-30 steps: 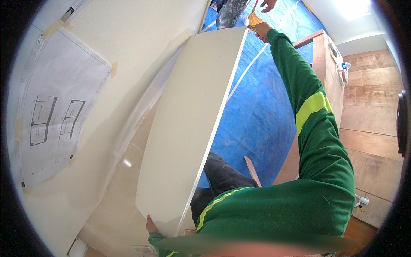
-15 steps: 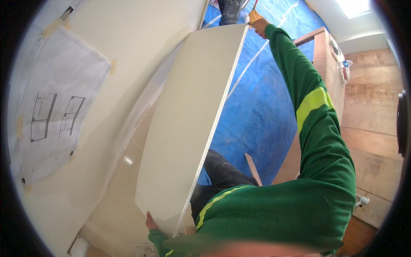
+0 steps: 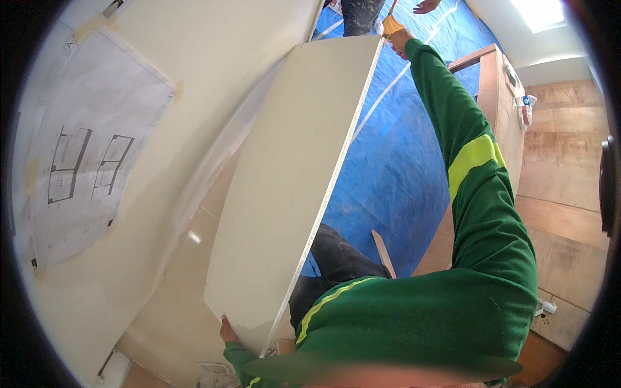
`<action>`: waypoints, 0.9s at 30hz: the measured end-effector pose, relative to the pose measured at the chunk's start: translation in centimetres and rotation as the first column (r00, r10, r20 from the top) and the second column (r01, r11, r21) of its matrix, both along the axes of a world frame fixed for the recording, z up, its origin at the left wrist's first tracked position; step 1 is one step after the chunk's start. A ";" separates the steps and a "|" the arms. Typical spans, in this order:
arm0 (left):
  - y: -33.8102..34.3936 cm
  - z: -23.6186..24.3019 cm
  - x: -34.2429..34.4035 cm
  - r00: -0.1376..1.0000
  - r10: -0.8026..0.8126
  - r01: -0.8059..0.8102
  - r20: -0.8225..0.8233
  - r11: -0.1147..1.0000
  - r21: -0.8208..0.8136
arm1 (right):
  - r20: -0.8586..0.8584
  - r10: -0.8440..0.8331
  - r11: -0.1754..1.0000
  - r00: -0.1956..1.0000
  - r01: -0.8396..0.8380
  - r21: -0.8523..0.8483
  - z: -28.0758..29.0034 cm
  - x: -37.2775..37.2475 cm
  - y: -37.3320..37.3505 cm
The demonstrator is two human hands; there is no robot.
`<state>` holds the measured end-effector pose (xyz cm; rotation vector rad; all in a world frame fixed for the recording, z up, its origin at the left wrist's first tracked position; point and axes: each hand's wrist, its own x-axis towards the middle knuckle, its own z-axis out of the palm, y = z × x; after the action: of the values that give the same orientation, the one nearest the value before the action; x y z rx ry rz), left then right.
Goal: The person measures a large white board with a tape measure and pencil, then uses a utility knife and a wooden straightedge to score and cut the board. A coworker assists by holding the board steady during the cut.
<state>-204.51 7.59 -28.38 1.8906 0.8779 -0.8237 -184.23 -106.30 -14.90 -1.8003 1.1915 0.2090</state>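
A long, pale flat board (image 3: 284, 168) stretches away in front of me, tilted, its rough edge facing right. My left hand (image 3: 228, 330) is closed on the board's near left edge, with the thumb showing on its face. My right arm reaches far ahead, and my right hand (image 3: 402, 43) is closed beside the board's far right corner. At that hand is a yellow, fan-shaped thing (image 3: 392, 26) with a thin red stick; its exact kind is unclear. A small white lump touches it. The fingertips of my right hand are partly hidden.
Another person's hand (image 3: 425, 6) and a dark trouser leg (image 3: 361, 16) are at the far end. A blue sheet (image 3: 381, 187) covers the floor. Left is a wall with a taped drawing (image 3: 97, 142); right, a wooden box-like frame (image 3: 495, 97). A wood strip (image 3: 383, 253) lies near my leg.
Another person's hand has come into view at the top. The board's far end and my right hand have shifted slightly to the right; my left hand keeps its hold.
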 end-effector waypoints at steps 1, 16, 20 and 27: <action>0.1 -0.1 -0.1 0.999 0.015 -0.013 -0.041 0.999 0.043 | -0.036 0.058 0.998 0.998 -0.060 -0.029 0.1 -0.2 -0.1; -1.2 0.9 0.5 0.998 -0.059 0.062 -0.029 0.992 0.109 | 0.006 -0.138 0.809 0.990 0.109 0.577 -4.6 -0.2 -8.4; -0.6 0.5 0.6 0.999 0.025 -0.026 -0.038 0.999 -0.032 | -0.008 -0.129 0.927 0.992 0.123 0.355 -2.2 -0.1 -2.8; 0.7 -0.7 0.5 0.998 -0.057 0.057 -0.013 0.998 0.025 | -0.207 -0.109 0.972 0.972 0.147 0.182 4.7 -1.5 8.1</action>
<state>-204.03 8.27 -29.05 1.9419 0.8485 -0.8627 -185.68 -98.18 -10.19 -1.5518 1.3711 0.4217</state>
